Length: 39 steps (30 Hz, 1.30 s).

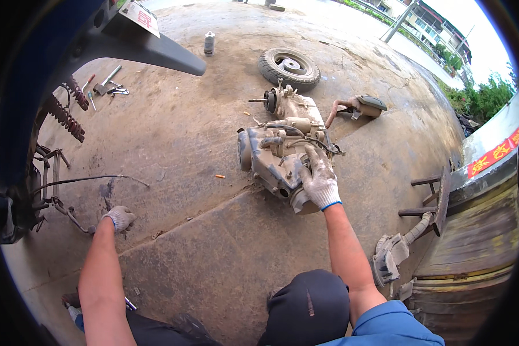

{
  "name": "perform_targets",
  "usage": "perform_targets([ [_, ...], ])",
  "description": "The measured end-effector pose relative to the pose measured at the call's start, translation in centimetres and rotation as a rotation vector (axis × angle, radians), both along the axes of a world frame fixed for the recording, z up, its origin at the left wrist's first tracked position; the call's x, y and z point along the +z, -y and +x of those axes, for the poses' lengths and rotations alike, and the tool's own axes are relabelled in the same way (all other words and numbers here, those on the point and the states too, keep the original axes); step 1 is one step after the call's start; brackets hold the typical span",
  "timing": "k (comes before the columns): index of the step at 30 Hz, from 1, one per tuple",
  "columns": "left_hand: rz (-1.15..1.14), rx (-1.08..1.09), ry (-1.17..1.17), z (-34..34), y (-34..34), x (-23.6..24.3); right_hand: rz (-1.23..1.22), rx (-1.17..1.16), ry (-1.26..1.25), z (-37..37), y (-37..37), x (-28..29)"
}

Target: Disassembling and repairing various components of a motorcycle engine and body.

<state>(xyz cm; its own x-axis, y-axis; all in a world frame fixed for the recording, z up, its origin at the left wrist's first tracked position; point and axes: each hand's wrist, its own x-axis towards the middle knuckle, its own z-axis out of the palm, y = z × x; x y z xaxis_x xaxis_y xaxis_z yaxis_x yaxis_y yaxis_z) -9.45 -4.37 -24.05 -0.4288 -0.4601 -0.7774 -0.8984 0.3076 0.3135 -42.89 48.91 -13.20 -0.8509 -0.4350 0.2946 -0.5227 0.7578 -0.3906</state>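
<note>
A dirty scooter engine [271, 160] with hoses and cables sits on the concrete ahead of me. My right hand [320, 183], in a white knit glove with a blue cuff, grips the near right end of the engine, fingers spread over the casing. To the left, my left hand [121, 219] wears a similar glove, stained, and hangs low over the ground with its fingers curled; anything inside them is hidden. Next to that hand ends a bent metal rod [78, 222] on the scooter frame. A thin black cable [86, 180] reaches out above it.
A wheel with its tyre [290, 67] lies beyond the engine, near an exhaust muffler [370, 105]. Hand tools [105, 86] and a spray can [209, 44] are at far left, by the scooter's rear fender [150, 49]. Right stand a wooden stool [441, 202] and an air-filter box [389, 258].
</note>
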Motion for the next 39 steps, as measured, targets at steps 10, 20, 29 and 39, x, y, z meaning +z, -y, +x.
perform_targets([
  [10,-0.05,-0.004,-0.086,-1.8,0.3,-1.7,-0.019,0.011,-0.083,-0.2,0.0,-0.5],
  [20,-0.147,-0.373,-0.211,-12.3,-7.5,1.6,-0.083,0.05,-0.027,-0.6,-0.8,-0.6],
  [29,-0.18,-0.351,-0.129,-10.0,-7.4,2.3,0.117,0.193,0.075,-2.9,-2.9,2.4],
  [39,-0.024,-0.011,-0.059,-3.4,-3.7,0.5,-0.108,0.092,0.469,-4.4,-2.6,2.5],
])
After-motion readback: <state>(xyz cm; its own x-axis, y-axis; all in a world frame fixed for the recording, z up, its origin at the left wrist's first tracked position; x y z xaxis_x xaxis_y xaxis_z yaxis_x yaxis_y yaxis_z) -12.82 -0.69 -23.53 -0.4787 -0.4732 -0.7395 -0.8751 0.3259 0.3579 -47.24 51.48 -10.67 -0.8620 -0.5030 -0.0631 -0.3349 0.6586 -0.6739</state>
